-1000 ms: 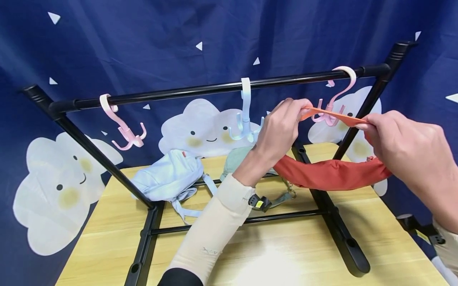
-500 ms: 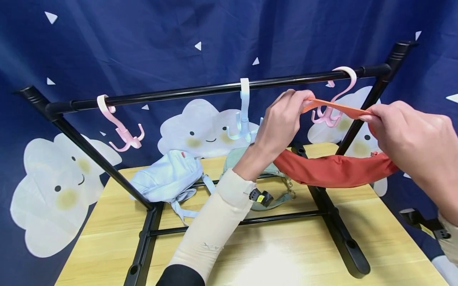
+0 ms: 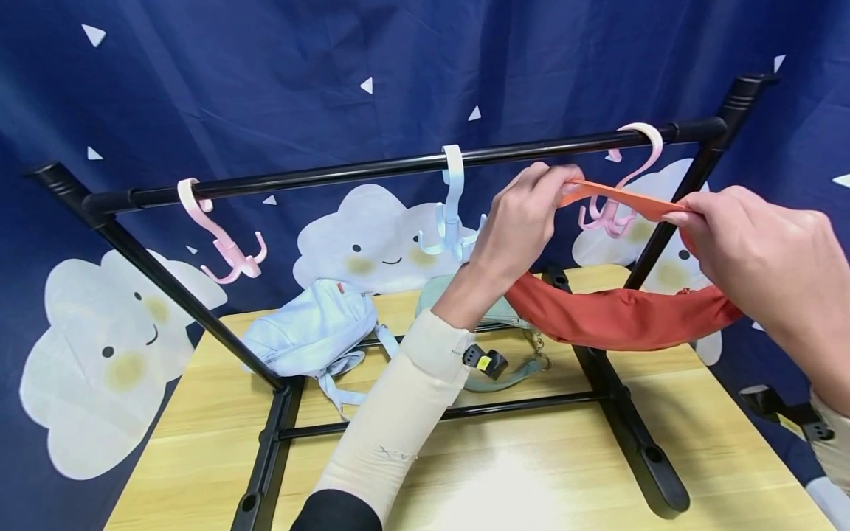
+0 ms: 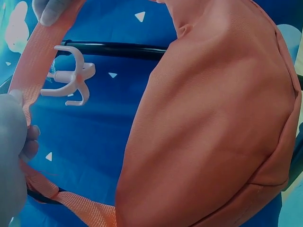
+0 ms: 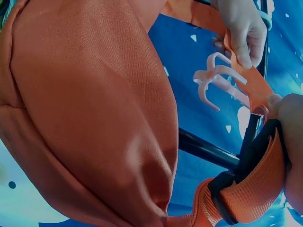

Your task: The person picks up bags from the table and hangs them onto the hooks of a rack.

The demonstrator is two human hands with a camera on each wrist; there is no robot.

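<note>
A red-orange waist bag [image 3: 624, 318] hangs by its orange strap [image 3: 631, 199] between the two hands. My left hand [image 3: 521, 221] pinches the strap at its left part, and my right hand [image 3: 764, 254] grips it further right. The stretch between them is taut and crosses in front of the right pink hook [image 3: 609, 218], which hangs on the black rail [image 3: 372, 171]. From the wrist views I cannot tell whether strap and hook touch. A black buckle [image 5: 246, 165] sits on the strap near the right hand in the right wrist view.
A blue hook [image 3: 451, 225] and another pink hook [image 3: 229, 251] hang along the rail. On the wooden table [image 3: 531, 472], a light blue bag [image 3: 315, 328] and a green bag [image 3: 434, 291] lie behind the lower bar [image 3: 524, 405]. A dark blue curtain [image 3: 265, 81] backs everything.
Both hands rose a little with the strap and bag during the first half second. Since then they have stayed almost still, both still holding the strap.
</note>
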